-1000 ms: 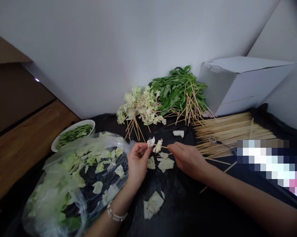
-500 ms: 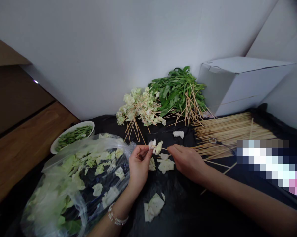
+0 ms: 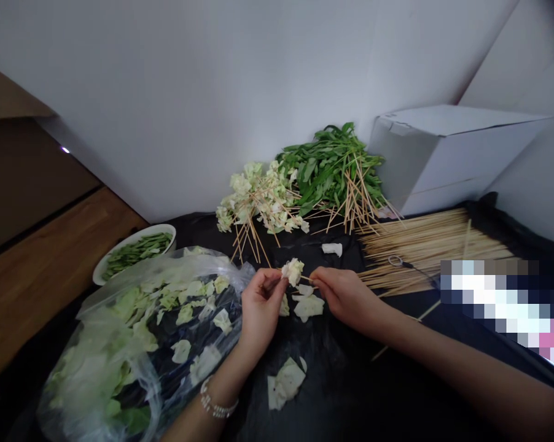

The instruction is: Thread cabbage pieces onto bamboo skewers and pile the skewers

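Note:
My left hand (image 3: 258, 307) pinches a clump of pale cabbage pieces (image 3: 292, 271) threaded on a thin wooden skewer. My right hand (image 3: 346, 296) grips that same skewer (image 3: 307, 279) just to the right of the cabbage, fingers closed round it. Both hands hover over a black plastic sheet (image 3: 351, 393). Loose cabbage pieces (image 3: 308, 306) lie right under the hands, and a larger torn leaf (image 3: 285, 383) lies nearer me.
A clear bag of cabbage leaves (image 3: 139, 331) sits at left, with a white bowl of green stems (image 3: 134, 250) behind it. Finished cabbage skewers (image 3: 258, 202) and leafy green skewers (image 3: 336, 169) are piled against the wall. Bare skewers (image 3: 424, 248) lie right, by a white box (image 3: 443, 153).
The two separate cabbage pieces on the skewer have been pushed together into one clump, and my hands have drawn closer to each other.

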A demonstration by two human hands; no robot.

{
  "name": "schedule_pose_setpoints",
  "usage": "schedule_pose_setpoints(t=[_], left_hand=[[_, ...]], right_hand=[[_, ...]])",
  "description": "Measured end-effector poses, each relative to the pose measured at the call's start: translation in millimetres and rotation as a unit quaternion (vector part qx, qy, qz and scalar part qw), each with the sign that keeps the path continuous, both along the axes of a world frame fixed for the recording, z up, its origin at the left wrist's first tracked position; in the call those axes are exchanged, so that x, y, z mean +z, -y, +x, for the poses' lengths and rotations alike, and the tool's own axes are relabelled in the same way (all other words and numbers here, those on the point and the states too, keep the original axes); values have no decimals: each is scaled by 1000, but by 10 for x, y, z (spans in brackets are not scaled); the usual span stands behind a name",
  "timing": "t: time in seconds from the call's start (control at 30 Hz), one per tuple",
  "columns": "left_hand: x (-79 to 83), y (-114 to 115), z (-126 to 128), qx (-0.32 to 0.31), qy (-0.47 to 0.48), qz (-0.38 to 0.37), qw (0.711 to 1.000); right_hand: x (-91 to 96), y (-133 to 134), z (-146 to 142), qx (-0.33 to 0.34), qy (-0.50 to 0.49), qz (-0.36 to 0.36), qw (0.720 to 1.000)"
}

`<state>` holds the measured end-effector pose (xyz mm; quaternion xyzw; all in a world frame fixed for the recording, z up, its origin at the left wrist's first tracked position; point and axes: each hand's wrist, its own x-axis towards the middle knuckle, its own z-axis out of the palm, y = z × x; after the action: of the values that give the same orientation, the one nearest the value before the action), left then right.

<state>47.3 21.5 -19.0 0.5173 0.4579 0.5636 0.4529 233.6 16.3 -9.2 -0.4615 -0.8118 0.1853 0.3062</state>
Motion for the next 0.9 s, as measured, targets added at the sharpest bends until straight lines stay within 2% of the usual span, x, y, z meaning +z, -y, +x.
schedule_pose_setpoints(t=[0.13,0.23,0.3,0.37,0.47,0.53,0.6,0.67,0.77,0.9], left_hand=[[24,-33,-38,-24,-3,-13,1000],[54,-30,-67,-70,-144,6,987],[85,-14,-83,-120,-278,49,952],[116,6,-94,-165,-371,94,909],[130,34,-102,-203,-448,123,862],[119,46,-102,-210,-471,133,847],[111,51,-99,-214,-466,133,848],[116,50,-93,-219,-440,116,863],[135,40,-83,-207,-377,81,899],[104,-9,-97,-146,-271,21,951]], right_hand=[[16,-64,65,-42,-42,70,996],[40,-112,133,-78,-62,100,990],[54,-127,163,-85,-65,106,989],[63,-130,174,-85,-65,105,989],[67,-123,172,-84,-61,99,990],[68,-118,167,-85,-59,97,990],[69,-115,164,-83,-60,98,990],[70,-113,162,-80,-63,96,990],[76,-111,159,-79,-66,96,990],[97,-106,158,-81,-75,110,988]])
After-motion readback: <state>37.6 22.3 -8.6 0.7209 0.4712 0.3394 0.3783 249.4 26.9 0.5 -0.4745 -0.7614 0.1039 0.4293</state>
